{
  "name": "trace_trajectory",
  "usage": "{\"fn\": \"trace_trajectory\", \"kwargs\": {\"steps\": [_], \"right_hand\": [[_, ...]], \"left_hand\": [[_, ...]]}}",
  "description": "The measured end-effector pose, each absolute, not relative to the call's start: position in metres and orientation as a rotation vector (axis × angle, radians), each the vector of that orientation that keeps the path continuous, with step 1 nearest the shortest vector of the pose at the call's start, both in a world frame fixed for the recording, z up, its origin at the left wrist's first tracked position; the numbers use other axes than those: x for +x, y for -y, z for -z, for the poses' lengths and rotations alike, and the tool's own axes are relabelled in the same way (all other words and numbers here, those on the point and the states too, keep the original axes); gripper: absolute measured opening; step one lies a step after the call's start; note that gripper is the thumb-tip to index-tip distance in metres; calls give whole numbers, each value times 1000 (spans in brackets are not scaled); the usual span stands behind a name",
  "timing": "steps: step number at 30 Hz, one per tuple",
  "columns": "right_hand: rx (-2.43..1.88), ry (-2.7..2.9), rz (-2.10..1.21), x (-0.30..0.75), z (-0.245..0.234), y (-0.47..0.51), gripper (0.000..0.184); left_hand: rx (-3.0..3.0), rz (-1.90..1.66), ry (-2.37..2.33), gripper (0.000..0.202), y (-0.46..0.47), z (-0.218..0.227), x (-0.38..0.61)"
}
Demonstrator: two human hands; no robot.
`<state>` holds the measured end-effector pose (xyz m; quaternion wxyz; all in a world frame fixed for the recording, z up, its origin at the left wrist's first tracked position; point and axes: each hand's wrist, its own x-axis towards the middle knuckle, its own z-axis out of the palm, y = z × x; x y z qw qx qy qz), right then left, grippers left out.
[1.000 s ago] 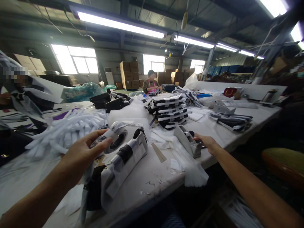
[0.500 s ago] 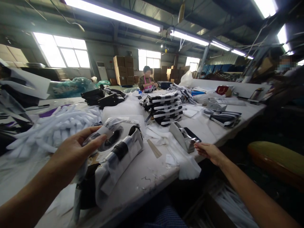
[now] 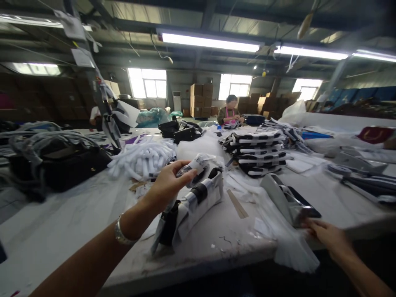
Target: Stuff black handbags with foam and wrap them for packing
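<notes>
- L hand (image 3: 168, 185) was closed in a pinch, thumb + fingers gripping the plastic-wrapped black part (image 3: 198, 165), held just above the table (image 3: 71, 231). Metal bracelet (image 3: 121, 234) on that wrist.
- The wrapped part sat right over the top end of the paper-wrapped black bag (image 3: 194, 204), touching it. The bag lay tilted on the table, centre-front, betw. both hands.
- R hand (image 3: 328, 236) lay at the table's near edge, fingers stretched out loose, gripping nothing. Fingertips were at the near end of the tape dispenser (image 3: 289, 200); touching or just short, couldn't tell.
- White foam sheet (image 3: 289, 251) drooped over the table edge, just L of the R hand.
- Thin wood strip (image 3: 237, 204) lay flat betw. the bag and the dispenser.
- Pile of white foam rolls (image 3: 145, 159) sat behind the L hand, near it.
- Stack of black-and-white wrapped items (image 3: 256, 150) stood farther back, R of centre, well apart from both hands.
- Black handbag (image 3: 71, 163) w/ grey straps over it lay at the far L of the table.
- Co-worker (image 3: 230, 114) sat at the far end, hands at own pile; cardboard boxes (image 3: 201, 99) were stacked behind.
</notes>
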<state>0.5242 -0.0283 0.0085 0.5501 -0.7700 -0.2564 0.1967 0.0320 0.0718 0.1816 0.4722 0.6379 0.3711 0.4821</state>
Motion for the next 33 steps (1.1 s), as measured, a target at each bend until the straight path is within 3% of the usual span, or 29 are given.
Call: {"fn": "trace_trajectory", "kwargs": {"steps": [3, 7, 14, 27, 33], "right_hand": [[-1800, 574, -552, 494, -13, 30, 16], [-1521, 918, -658, 387, -64, 22, 38], [-830, 1242, -1010, 220, -161, -13, 27], [-949, 1210, -1242, 202, -169, -41, 47], [-1053, 1156, -1267, 203, -155, -53, 65]], "left_hand": [[1599, -1207, -893, 47, -71, -182, 32], [1653, -1222, -889, 47, -67, -183, 34], [1777, -1245, -933, 40, -59, -186, 38], [1796, -1213, -883, 37, -53, -187, 30], [1693, -1160, -864, 37, -56, -183, 31]]}}
